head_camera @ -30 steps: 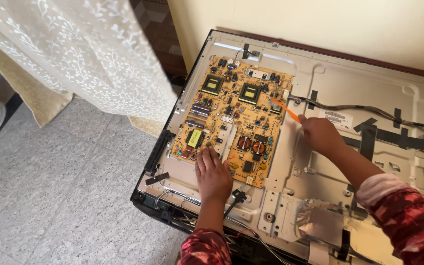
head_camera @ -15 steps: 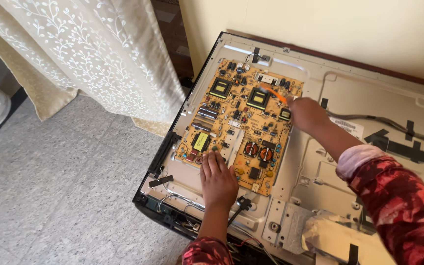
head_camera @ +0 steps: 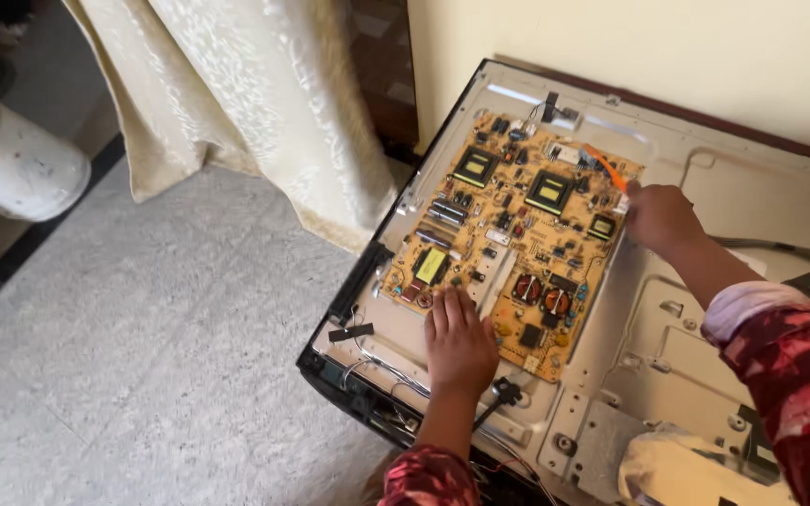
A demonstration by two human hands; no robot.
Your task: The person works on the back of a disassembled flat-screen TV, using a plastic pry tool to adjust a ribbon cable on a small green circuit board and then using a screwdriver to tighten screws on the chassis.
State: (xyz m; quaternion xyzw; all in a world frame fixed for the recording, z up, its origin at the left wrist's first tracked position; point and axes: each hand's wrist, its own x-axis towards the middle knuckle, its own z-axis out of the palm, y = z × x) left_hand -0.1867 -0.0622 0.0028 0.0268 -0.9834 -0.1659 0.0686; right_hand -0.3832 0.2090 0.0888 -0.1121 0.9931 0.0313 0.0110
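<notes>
1. The right hand (head_camera: 660, 217) has slid from the bare metal up to the far right edge of the tan, component-covered circuit board (head_camera: 517, 234), fist closed around an orange-handled tool (head_camera: 605, 167).
2. The left hand (head_camera: 458, 342) stays flat, fingers spread, pressing the board's near edge; it grips nothing.
3. The board lies in the opened grey metal back of the flat television (head_camera: 705, 309).
4. The cream curtain (head_camera: 264, 103) hangs left; grey carpet (head_camera: 142, 356) lies open there.
</notes>
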